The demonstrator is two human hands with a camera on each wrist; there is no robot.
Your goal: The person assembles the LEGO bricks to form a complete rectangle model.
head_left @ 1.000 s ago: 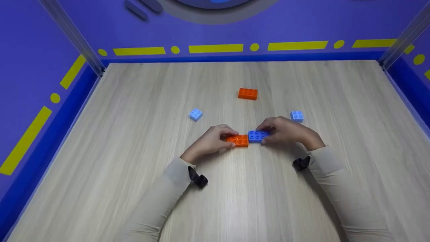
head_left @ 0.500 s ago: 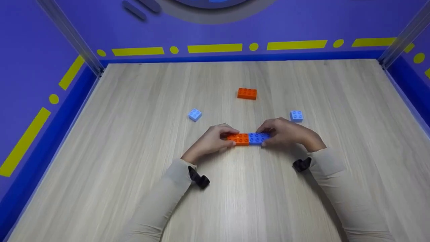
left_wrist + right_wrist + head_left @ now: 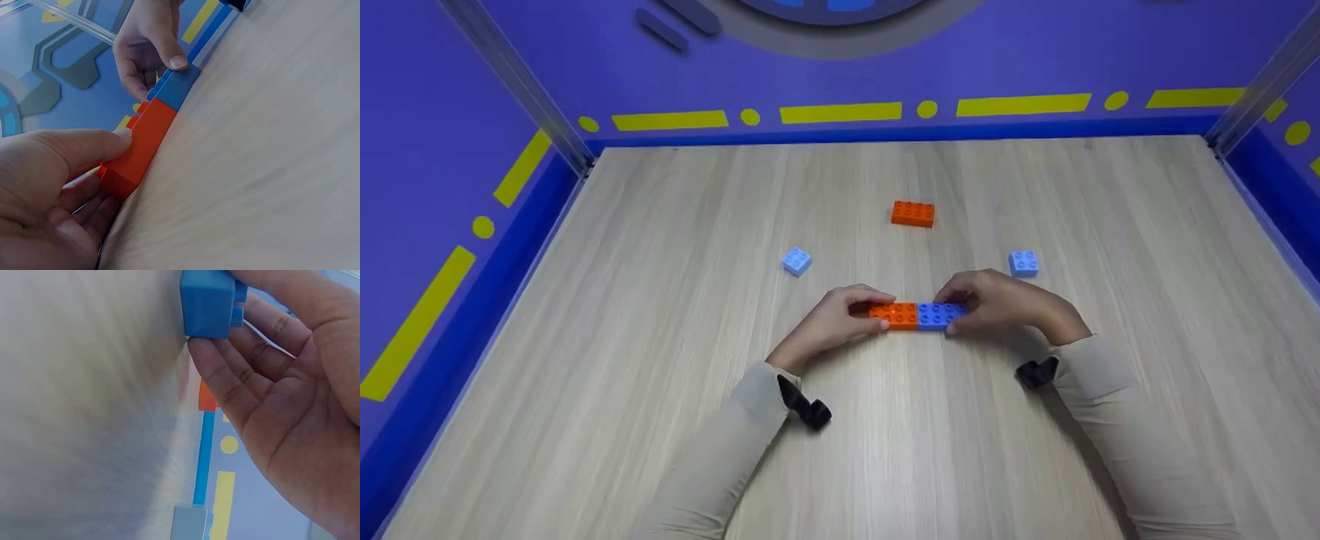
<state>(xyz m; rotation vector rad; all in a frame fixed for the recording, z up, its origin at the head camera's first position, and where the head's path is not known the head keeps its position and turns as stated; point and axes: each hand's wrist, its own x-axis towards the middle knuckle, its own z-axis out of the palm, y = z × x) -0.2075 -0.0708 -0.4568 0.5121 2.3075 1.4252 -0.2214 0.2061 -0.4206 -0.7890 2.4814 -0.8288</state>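
Note:
An orange toy building brick (image 3: 903, 316) and a blue toy building brick (image 3: 934, 316) lie end to end on the table, their short sides meeting and studs up. My left hand (image 3: 840, 319) pinches the orange brick at its left end, thumb on the near side and fingers on the far side. With thumb and fingers, my right hand (image 3: 1005, 304) grips the right part of the blue brick. In the left wrist view the orange brick (image 3: 140, 149) and the blue brick (image 3: 177, 87) form one straight row. The right wrist view shows the blue brick's end (image 3: 208, 306) at the fingertips.
A second orange brick (image 3: 913, 214) lies farther back on the wooden table (image 3: 697, 247). One light blue square brick (image 3: 796, 261) is at the back left, another (image 3: 1024, 263) just beyond the right hand. Blue-purple walls (image 3: 840, 75) border the table.
The blue brick has shifted slightly nearer the person, coming level with the orange one, and the small offset between them has gone. Both hands have kept their grip.

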